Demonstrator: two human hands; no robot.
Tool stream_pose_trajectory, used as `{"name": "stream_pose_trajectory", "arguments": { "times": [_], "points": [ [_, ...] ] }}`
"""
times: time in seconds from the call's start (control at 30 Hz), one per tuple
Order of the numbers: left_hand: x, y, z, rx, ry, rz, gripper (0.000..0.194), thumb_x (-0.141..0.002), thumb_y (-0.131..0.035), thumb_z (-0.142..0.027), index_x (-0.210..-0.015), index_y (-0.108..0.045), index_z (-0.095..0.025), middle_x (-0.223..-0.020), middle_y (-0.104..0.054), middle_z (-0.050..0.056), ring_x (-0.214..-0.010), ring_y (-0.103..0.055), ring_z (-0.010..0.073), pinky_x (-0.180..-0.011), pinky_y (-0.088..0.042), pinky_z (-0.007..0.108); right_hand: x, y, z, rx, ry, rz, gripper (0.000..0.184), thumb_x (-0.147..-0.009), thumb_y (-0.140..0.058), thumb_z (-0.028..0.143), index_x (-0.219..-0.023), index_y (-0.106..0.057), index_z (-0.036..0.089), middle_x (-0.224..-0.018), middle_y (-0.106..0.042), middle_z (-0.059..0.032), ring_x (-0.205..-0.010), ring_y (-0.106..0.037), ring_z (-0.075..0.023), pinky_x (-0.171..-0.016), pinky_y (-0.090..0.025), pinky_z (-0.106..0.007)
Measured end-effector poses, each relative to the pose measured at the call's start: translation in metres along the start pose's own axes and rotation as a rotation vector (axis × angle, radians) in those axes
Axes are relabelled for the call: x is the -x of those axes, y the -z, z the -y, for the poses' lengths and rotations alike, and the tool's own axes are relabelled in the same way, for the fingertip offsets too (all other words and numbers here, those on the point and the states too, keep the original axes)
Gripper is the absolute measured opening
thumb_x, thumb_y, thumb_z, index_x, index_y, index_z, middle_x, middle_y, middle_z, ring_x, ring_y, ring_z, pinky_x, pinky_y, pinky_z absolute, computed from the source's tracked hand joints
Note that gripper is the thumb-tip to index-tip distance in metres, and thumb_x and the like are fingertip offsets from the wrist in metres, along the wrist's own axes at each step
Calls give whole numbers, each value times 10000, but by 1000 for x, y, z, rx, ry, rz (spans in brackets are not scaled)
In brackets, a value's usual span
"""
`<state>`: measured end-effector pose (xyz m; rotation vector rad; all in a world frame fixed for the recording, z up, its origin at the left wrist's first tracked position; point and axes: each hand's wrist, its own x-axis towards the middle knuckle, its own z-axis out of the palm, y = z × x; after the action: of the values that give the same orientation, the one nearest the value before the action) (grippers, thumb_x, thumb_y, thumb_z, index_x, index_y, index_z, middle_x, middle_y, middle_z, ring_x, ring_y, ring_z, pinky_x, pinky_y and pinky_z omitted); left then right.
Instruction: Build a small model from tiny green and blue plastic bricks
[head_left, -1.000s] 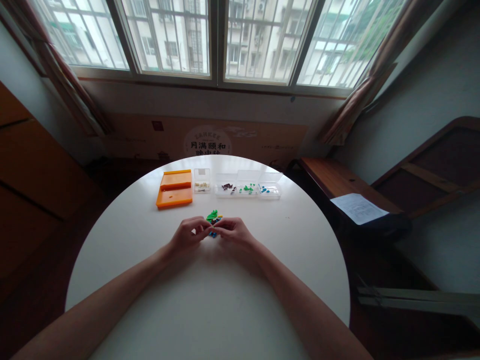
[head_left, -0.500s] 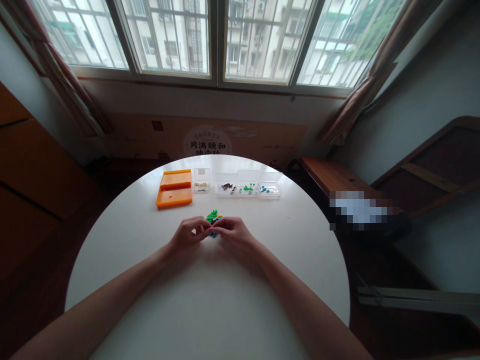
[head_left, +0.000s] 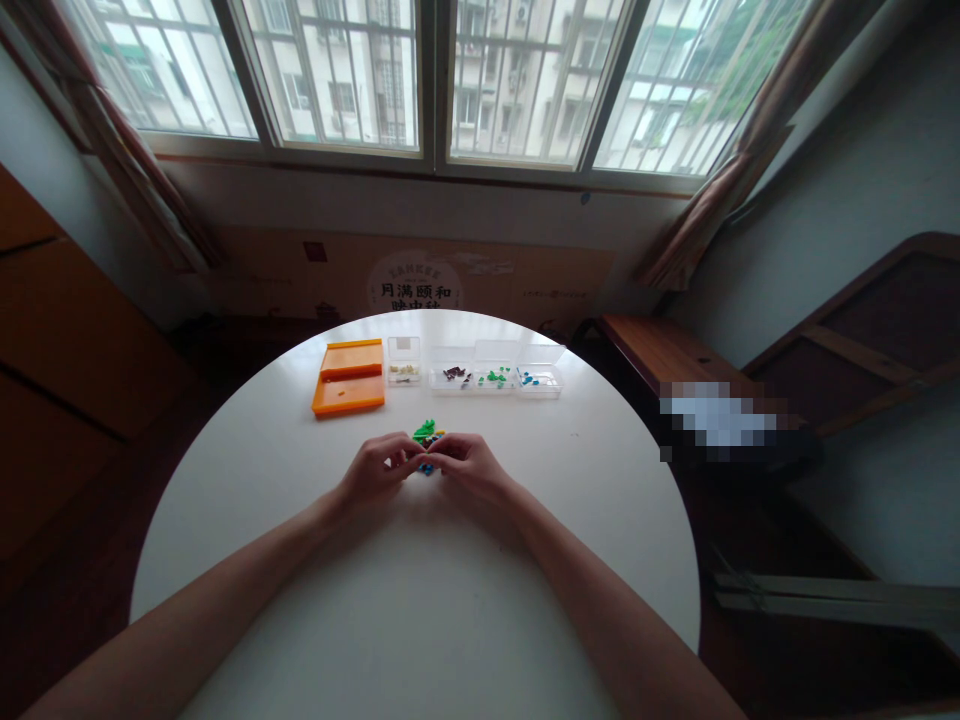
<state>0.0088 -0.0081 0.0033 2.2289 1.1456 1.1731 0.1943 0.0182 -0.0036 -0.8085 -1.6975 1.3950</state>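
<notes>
Between my two hands, near the middle of the white round table (head_left: 360, 620), is a small model of toy building bricks (head_left: 426, 432) with green, yellow, blue and dark parts. My left hand (head_left: 384, 467) closes on its left side, thumb and fingers bent together. From the right, my right hand (head_left: 469, 464) pinches it too, and the fingertips of both hands meet in front of it. The fingers hide much of the model's middle. Whether a single loose piece is between the fingertips, I cannot tell.
Behind the model, an orange two-level tray (head_left: 349, 400) stands at the left. Beside it is a clear box (head_left: 404, 372) with cream pieces. Further right, open clear boxes (head_left: 495, 385) hold dark, green and blue pieces. A wooden bench (head_left: 660, 350) stands right of the table.
</notes>
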Motion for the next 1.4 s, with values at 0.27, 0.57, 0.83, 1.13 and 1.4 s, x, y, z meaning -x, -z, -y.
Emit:
{"name": "stream_pose_trajectory", "arguments": {
  "times": [0.27, 0.57, 0.83, 1.13, 1.4],
  "points": [
    [1, 0, 1, 16, -17, -5, 163, -827, -599, -266, -790, -672, -126, -601, -586, 9, -494, -507, 67, -478, -405, 154, 1, -1, 4, 6, -16, -8, 321, -702, -681, 428, -778, -698, 117, -679, -646, -46, -581, -531, -112, -547, -412, -228],
    [1, 0, 1, 14, -23, -12, 169, -824, -599, -275, -793, -678, -128, -585, -590, 10, -481, -508, 70, -463, -407, 154, 1, -1, 3, 1, -18, -5, 288, -717, -673, 401, -779, -692, 120, -674, -633, -44, -571, -508, -100, -527, -412, -214],
    [1, -1, 1, 10, -39, -11, 159, -820, -604, -266, -798, -678, -126, -584, -595, 10, -477, -505, 68, -477, -416, 158, 0, 1, -2, 11, -10, 5, 302, -717, -670, 408, -796, -689, 117, -692, -630, -46, -587, -517, -106, -529, -411, -215],
    [3, -2, 4, 4, -31, -10, 189, -833, -585, -291, -806, -680, -130, -585, -600, 13, -490, -515, 72, -461, -413, 148, -1, 0, 0, 18, -13, -4, 307, -710, -676, 414, -780, -685, 116, -667, -623, -37, -583, -512, -104, -528, -403, -215],
    [3, -2, 5, 22, -30, 6, 138, -826, -599, -243, -822, -677, -130, -603, -601, 11, -489, -524, 67, -482, -422, 154, -1, 0, 2, -28, -22, -7, 293, -682, -701, 400, -756, -682, 117, -641, -615, -26, -569, -510, -104, -535, -394, -223]
  ]
}}
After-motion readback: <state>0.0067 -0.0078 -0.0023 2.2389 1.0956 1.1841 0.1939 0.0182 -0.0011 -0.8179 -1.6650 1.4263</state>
